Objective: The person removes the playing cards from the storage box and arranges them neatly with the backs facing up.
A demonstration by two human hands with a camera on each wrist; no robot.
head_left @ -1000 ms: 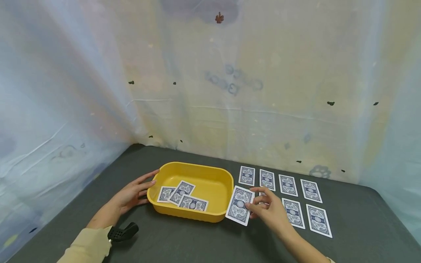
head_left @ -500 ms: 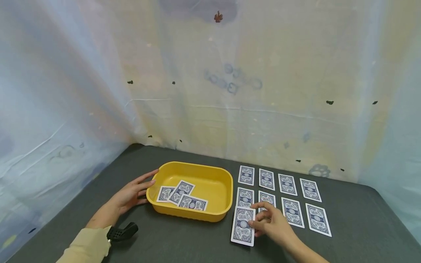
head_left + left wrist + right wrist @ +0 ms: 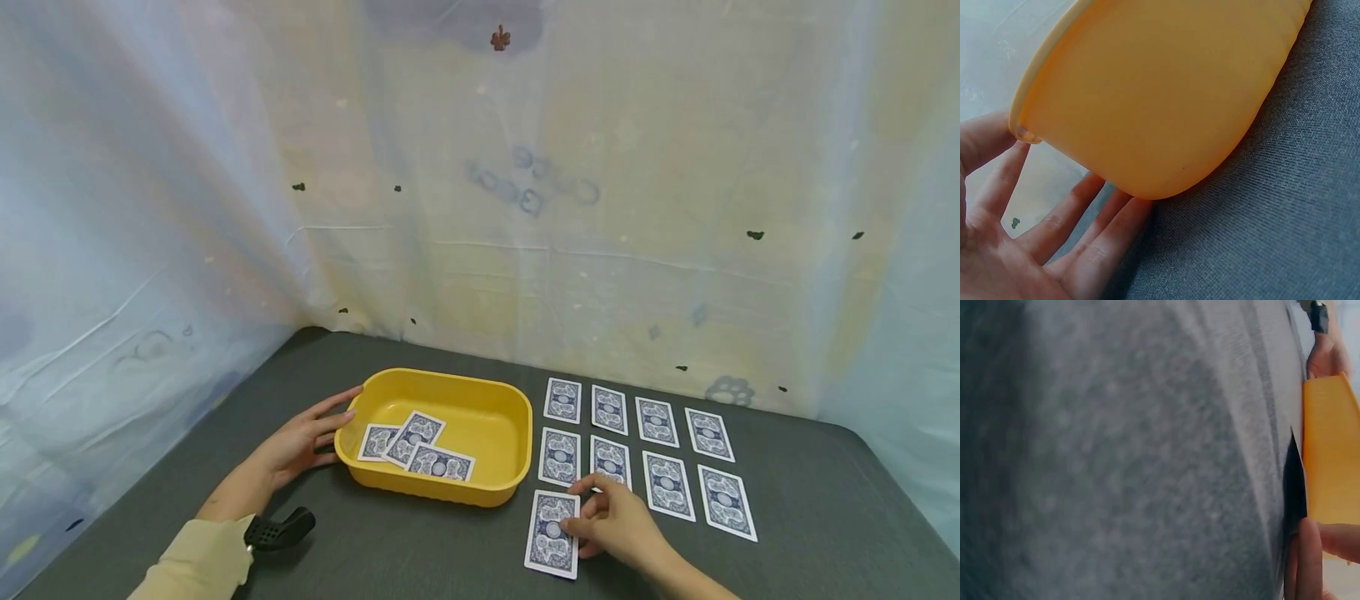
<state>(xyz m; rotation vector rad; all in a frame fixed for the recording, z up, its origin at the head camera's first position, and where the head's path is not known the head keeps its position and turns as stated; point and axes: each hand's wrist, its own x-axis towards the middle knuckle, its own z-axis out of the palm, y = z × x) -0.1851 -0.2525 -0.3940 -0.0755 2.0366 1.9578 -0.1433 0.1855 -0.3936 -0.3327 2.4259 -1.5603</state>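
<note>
My right hand point(image 3: 621, 527) pinches a blue-backed playing card point(image 3: 551, 540) by its right edge, thumb on top. The card lies close to the table, in front of two rows of face-down playing cards point(image 3: 559, 457). In the right wrist view its dark edge shows between the fingers point(image 3: 1309, 562). On the other side, my left hand point(image 3: 300, 442) touches the left end of a yellow plastic tray point(image 3: 480, 493). In the left wrist view those fingers are spread, tips against the tray's outer wall point(image 3: 1166, 106). Three face-down cards point(image 3: 417, 435) lie inside the tray.
Dark grey cloth point(image 3: 420, 550) covers the table. A pale printed curtain point(image 3: 600, 208) hangs behind and to the left. A black strap-like device point(image 3: 279, 530) sits on the left wrist, by the cream sleeve.
My right hand has brought the card from beside the tray's right corner toward the front edge and lower, uncovering the cards behind. The left hand and tray have stayed put.
</note>
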